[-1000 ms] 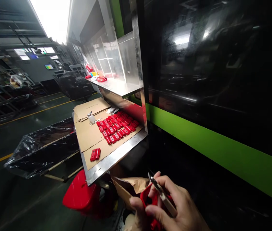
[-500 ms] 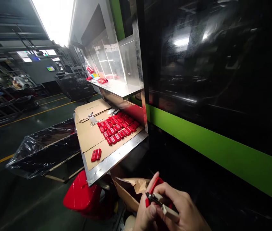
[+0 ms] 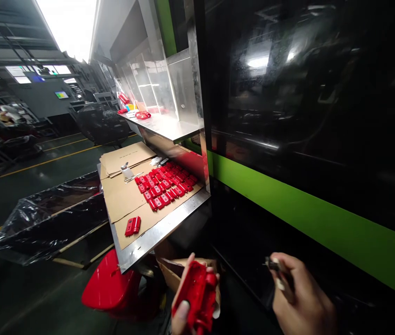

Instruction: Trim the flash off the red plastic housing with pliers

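Red moulded plastic part [image 3: 197,295] now sits alone in the left hand [image 3: 183,311], fingers clamped around it, low and near. The right hand [image 3: 300,298] has drawn away to the right, closed on small metal cutters [image 3: 274,266]; trimming appears paused, above the brown paper bag [image 3: 174,274].

Red parts [image 3: 164,185] lie on cardboard [image 3: 122,200].

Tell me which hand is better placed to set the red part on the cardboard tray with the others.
Left. The left hand already holds the red part and is nearer the cardboard tray; the right hand grips a small cutter, farther right.
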Motion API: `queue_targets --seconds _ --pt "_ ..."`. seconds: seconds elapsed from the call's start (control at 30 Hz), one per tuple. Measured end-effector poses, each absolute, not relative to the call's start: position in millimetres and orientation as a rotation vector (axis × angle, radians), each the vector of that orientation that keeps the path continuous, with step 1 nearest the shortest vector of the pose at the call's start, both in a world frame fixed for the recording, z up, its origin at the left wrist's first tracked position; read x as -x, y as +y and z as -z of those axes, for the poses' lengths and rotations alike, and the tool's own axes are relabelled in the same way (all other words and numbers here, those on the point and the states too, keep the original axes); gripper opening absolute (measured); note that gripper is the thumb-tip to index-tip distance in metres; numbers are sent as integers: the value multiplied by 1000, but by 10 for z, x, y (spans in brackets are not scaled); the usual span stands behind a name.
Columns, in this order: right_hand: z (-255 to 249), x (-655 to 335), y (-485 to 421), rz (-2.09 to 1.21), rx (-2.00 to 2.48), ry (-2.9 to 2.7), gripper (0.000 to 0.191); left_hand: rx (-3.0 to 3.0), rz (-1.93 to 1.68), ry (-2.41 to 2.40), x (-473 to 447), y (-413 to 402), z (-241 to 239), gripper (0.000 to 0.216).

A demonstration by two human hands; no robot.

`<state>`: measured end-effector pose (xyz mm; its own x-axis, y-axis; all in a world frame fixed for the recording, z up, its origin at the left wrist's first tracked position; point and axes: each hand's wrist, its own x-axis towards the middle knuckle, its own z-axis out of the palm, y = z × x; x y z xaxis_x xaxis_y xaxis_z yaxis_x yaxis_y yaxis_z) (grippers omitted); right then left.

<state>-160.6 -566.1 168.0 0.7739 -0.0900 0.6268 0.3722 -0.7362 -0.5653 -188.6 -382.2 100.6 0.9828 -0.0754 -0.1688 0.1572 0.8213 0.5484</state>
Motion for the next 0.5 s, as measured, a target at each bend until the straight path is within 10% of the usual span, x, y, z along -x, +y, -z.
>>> queue_targets --seconds 0.17,0.5 --pt "-1452 1255 -6272 992 2484 -157 14 -302 187 -108 1843 -3644 -1145 88" --pt "-811 1094 -6837 135 2405 401 45 -38 192 -177 1751 -3852 -1488 128"
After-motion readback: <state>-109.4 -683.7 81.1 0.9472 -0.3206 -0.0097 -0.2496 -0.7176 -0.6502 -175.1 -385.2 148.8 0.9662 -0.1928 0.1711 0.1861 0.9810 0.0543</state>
